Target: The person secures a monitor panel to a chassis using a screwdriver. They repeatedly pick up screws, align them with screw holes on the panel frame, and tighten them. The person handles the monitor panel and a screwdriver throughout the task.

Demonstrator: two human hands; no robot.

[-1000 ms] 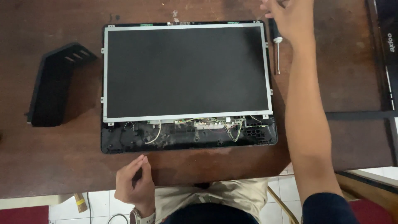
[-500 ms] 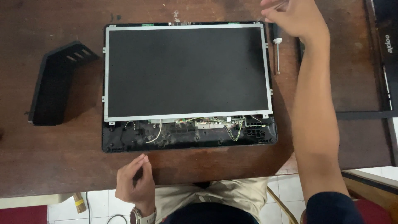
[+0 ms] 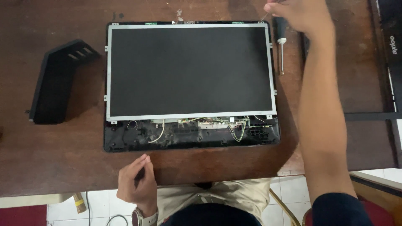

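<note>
Bezel already off: LCD panel [image 3: 188,71] sits bare in its metal frame, mid desk [image 3: 63,167], on the black back cover [image 3: 190,138], wiring exposed along the near edge. Panel not lifted out yet, so removal still to go. Right hand [image 3: 299,14] at panel's far-right corner, fingers pinched narrow on sth thin and metallic, prob a small screw or tool tip, too blurry to tell. Screwdriver [image 3: 281,46] lies just beside that corner, untouched. Left hand [image 3: 136,184] at near desk edge, loosely curled, holding nothing, off the panel. Black stand piece [image 3: 58,81] at left, well apart.
</note>
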